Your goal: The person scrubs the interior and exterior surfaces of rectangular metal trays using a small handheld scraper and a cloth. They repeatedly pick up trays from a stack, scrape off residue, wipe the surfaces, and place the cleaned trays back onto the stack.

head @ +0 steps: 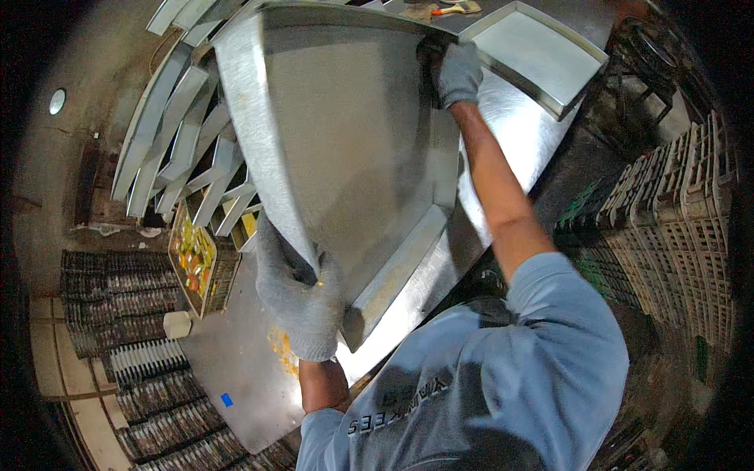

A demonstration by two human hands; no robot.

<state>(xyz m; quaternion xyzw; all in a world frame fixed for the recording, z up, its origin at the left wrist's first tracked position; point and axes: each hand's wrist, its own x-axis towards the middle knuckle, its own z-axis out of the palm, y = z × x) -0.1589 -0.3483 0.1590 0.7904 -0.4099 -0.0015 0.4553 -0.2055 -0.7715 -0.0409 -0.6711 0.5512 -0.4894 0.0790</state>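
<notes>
Both hands wear grey work gloves and hold a large rectangular metal tray [353,129] with raised walls, tilted above a shiny metal table [218,353]. My left hand [303,288] grips its near left corner, with the wall between thumb and fingers. At the tray's far right corner, my right hand [456,70] closes around the rim; its fingertips are partly hidden in shadow. A smaller shallow metal tray [533,50] lies on the table beyond my right hand. Orange-yellow residue [283,350] marks the tabletop beside my left wrist.
Several metal trays [171,129] are stacked crisscross at the left. Below them stands a basket [221,294] of green, yellow and red pieces. A brush [462,8] lies at the far edge. Stacked plastic crates [671,235] rise at right; dark slatted stacks [123,288] occupy the lower left.
</notes>
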